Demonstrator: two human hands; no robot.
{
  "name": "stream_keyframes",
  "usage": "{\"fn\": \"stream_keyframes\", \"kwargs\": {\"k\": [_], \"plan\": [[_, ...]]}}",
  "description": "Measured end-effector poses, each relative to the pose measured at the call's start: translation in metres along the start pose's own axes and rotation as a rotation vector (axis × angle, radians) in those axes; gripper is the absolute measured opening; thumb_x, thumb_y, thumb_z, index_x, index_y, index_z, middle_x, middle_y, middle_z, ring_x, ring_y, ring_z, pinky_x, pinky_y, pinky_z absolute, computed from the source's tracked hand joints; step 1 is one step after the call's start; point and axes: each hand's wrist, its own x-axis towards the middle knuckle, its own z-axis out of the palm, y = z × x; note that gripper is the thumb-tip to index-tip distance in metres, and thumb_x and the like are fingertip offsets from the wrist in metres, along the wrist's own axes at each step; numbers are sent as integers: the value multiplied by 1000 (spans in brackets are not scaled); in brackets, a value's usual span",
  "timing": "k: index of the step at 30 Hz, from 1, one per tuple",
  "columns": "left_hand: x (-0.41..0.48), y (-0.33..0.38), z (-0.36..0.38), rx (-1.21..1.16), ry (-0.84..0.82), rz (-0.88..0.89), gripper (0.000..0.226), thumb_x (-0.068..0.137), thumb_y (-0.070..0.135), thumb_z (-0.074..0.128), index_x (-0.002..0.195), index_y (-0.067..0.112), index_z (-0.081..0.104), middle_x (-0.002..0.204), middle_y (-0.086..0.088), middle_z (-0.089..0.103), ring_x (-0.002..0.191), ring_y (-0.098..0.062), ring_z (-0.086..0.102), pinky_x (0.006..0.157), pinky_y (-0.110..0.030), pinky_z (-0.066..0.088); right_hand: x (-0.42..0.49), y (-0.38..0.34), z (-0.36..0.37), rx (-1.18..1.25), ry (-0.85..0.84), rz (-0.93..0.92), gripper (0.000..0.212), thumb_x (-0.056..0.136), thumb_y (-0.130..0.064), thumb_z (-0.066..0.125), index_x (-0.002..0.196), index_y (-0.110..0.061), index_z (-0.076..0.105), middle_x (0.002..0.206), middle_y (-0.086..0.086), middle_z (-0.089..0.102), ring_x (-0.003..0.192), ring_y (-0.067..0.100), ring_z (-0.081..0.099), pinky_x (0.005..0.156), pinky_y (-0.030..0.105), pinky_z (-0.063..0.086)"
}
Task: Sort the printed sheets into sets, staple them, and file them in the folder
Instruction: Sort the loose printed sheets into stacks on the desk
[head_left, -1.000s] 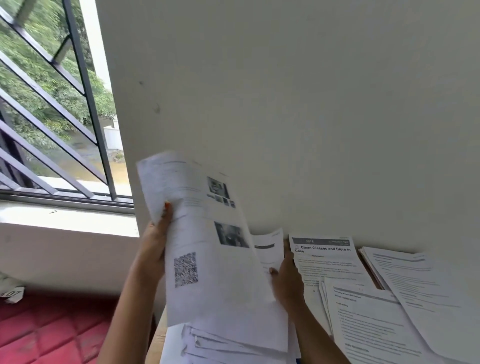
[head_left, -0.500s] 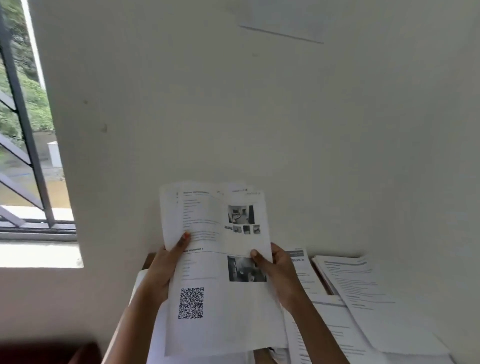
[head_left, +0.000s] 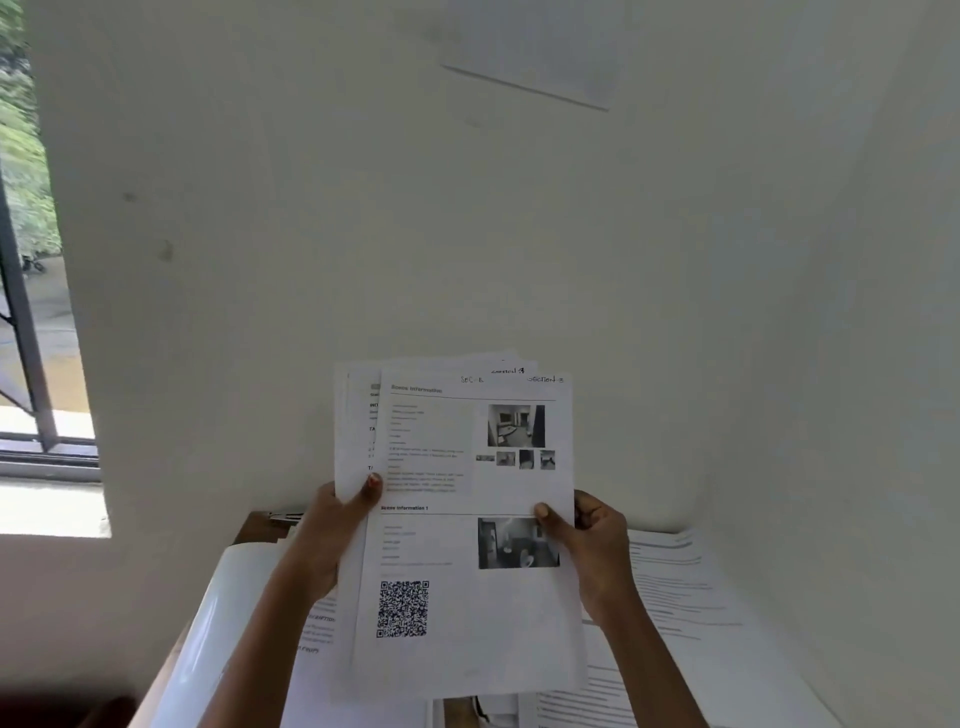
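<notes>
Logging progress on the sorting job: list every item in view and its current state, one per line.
held set of sheets: upright, fanned at the top, gripped at both side edges
left hand: shut on its left edge
right hand: shut on its right edge
sheets on the table: lying flat, overlapping
window: barred

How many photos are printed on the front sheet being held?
6 on the front sheet: one large at upper right, four small in a row beneath it, one beside the right hand, partly covered by its thumb.

A table (head_left: 254, 527) against the wall carries loose printed sheets (head_left: 675, 587) across its top.
</notes>
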Motion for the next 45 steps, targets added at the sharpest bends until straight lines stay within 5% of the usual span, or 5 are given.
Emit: {"fn": "stream_keyframes", "kwargs": {"k": [7, 21, 24, 33, 45], "plan": [[4, -5, 19, 35, -14, 32, 106, 23, 66, 89, 105, 4, 66, 97, -17, 74, 83, -32, 73, 60, -37, 60, 8, 1, -24, 106, -65, -49, 89, 30, -61, 89, 97, -5, 71, 93, 9, 75, 84, 23, 72, 68, 28, 58], [28, -11, 64, 80, -34, 73, 101, 26, 68, 87, 102, 5, 69, 95, -14, 75, 86, -31, 73, 65, -37, 61, 32, 8, -66, 117, -18, -97, 74, 37, -54, 91, 91, -7, 73, 90, 9, 75, 82, 23, 72, 72, 28, 58], [34, -16, 69, 104, -45, 72, 100, 28, 70, 86, 103, 6, 69, 96, -12, 75, 86, -31, 73, 67, -39, 61, 38, 9, -77, -78, 26, -103, 40, 60, -34, 83, 88, -8, 72, 83, 4, 75, 79, 22, 71, 75, 34, 56], [64, -10, 31, 87, 294, 228, 8, 91, 21, 64, 93, 14, 69, 75, 8, 73, 64, -3, 69, 56, -20, 57, 83, 52, -168, -299, 415, 12, 4, 93, -12, 60, 91, -12, 63, 95, 14, 69, 87, 24, 62, 84, 35, 46], [79, -6, -16, -129, 421, 326, 30, 97, 26, 54, 125, 15, 59, 101, 12, 74, 91, -7, 70, 78, -28, 59, 95, 127, -165, -743, 240, 246, 16, 95, -11, 54, 97, 3, 62, 104, 23, 65, 99, 36, 60, 73, 29, 32]]}}
